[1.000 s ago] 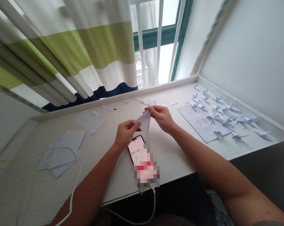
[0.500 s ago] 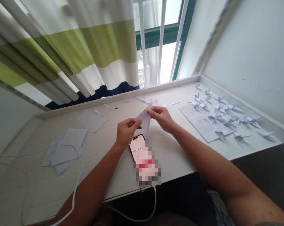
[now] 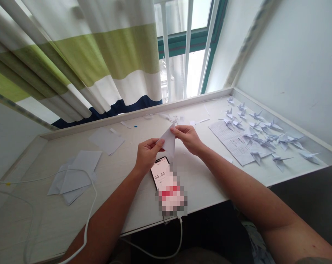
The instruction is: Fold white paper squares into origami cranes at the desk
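A folded piece of white paper [image 3: 169,142], roughly triangular, is held up over the desk between both hands. My left hand [image 3: 146,155] pinches its left corner with fingers closed. My right hand [image 3: 188,138] pinches its upper right corner, also closed. Directly below the paper lies a phone [image 3: 162,175] showing a timer, with a white cable running off the desk's front edge.
A loose stack of white sheets [image 3: 75,176] lies at the left, one more sheet [image 3: 107,140] behind it. Several folded paper cranes [image 3: 262,135] and a printed sheet [image 3: 234,143] fill the right side. A white cable [image 3: 86,220] crosses the left front. Curtain and window stand behind.
The paper's top corner has tipped slightly upward between the hands. The view shifted a little; hands stay in about the same place.
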The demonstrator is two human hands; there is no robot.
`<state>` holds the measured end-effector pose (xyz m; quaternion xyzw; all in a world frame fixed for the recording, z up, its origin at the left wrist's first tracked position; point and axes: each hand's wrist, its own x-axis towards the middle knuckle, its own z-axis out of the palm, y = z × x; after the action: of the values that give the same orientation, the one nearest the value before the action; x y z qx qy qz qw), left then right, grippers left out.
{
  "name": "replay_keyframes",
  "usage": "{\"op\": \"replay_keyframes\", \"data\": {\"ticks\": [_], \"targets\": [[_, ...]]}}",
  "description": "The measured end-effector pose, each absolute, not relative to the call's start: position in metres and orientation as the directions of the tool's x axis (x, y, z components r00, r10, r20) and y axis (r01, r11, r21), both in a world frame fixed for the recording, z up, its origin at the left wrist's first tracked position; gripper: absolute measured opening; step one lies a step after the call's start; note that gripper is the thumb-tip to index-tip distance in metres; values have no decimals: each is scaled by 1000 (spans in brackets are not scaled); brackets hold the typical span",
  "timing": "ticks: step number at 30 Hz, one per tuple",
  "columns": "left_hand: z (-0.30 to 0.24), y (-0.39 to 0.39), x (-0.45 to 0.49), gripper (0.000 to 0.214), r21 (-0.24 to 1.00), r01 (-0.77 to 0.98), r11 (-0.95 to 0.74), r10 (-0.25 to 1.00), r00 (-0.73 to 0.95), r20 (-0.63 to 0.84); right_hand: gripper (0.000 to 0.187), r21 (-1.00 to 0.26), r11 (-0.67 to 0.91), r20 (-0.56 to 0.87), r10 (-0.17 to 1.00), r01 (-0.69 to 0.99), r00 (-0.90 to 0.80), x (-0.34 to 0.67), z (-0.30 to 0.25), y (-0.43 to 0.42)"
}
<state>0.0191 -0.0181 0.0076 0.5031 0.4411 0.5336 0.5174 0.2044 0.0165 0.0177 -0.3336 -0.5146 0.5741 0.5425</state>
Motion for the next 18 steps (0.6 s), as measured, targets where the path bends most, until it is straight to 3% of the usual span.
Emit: {"op": "replay_keyframes", "data": {"ticks": [18], "targets": [[12, -22, 22, 49, 998, -70, -11, 991, 133, 20, 26, -916, 198, 212, 977, -349, -3, 208, 24, 20]]}}
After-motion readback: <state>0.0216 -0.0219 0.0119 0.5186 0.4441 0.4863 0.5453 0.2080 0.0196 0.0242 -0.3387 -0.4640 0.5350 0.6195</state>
